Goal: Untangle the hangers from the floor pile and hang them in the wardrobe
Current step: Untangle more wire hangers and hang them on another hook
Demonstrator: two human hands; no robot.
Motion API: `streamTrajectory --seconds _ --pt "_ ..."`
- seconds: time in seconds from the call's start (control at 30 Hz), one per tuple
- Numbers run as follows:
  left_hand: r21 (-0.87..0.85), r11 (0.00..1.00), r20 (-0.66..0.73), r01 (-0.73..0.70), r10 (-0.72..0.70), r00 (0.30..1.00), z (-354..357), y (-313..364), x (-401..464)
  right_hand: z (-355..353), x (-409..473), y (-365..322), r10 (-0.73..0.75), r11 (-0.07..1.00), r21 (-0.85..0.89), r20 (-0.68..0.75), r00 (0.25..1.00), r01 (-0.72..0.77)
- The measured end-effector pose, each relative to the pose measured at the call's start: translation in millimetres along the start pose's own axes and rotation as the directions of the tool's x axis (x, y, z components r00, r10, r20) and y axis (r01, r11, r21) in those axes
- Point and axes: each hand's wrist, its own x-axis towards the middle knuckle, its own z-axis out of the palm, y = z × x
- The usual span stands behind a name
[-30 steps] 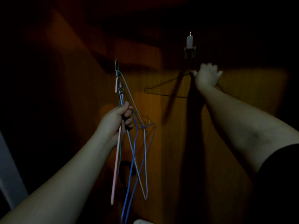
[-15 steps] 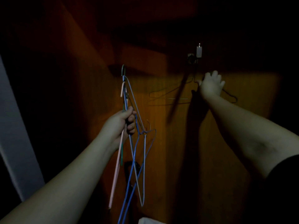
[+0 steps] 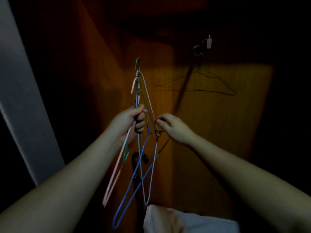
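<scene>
My left hand [image 3: 131, 120] grips a tangled bunch of wire hangers [image 3: 143, 148] in blue, pink, green and pale lilac, held upright in front of the wardrobe's wooden back wall. My right hand [image 3: 171, 126] reaches in from the right and pinches a hanger hook at the bunch's middle knot. One dark wire hanger [image 3: 198, 81] hangs from a small hook fitting [image 3: 200, 47] high on the back wall, above and right of both hands.
The orange-brown wardrobe wall [image 3: 218, 123] is dim, lit only in a patch. A grey door edge [image 3: 21, 98] runs down the left side. A pale cloth bundle [image 3: 176, 221] lies at the bottom centre. A black hooked handle [image 3: 139, 158] stands behind the hangers.
My right hand let go of the dark hanger, now hanging on the hook fitting, and came down to the bunch in my left hand. The view tilted down and left.
</scene>
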Motion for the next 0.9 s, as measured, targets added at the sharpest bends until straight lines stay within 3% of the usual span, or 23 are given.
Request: streamTrajectory --seconds 0.07,0.23,0.33,0.43,0.63,0.9 --pt "-0.017 1.000 0.019 0.015 -0.014 1.000 0 0 -7 12 -14 -9 -0.003 1.000 -0.019 -0.001 1.000 0.003" --pt "-0.070 0.997 0.024 0.021 -0.019 1.000 2 -5 -18 24 -39 -27 -0.015 0.983 -0.183 -0.234 0.972 -0.029" --pt "-0.098 0.995 0.039 0.001 0.003 0.999 4 -7 -21 26 -48 -38 -0.025 0.970 -0.244 -0.122 0.992 -0.006" --pt "-0.059 0.998 0.034 -0.022 0.024 0.999 7 -9 -25 27 -54 -42 0.002 0.962 -0.270 -0.116 0.993 -0.034" --pt "0.062 0.998 -0.111 0.007 0.000 0.994 3 -18 -27 30 -66 -33 0.058 0.987 -0.137 -0.164 0.985 -0.081" --pt "-0.032 0.999 -0.182 0.043 -0.048 0.982 -16 -25 -16 6 -80 -9 0.122 0.993 0.029 -0.249 0.961 -0.118"
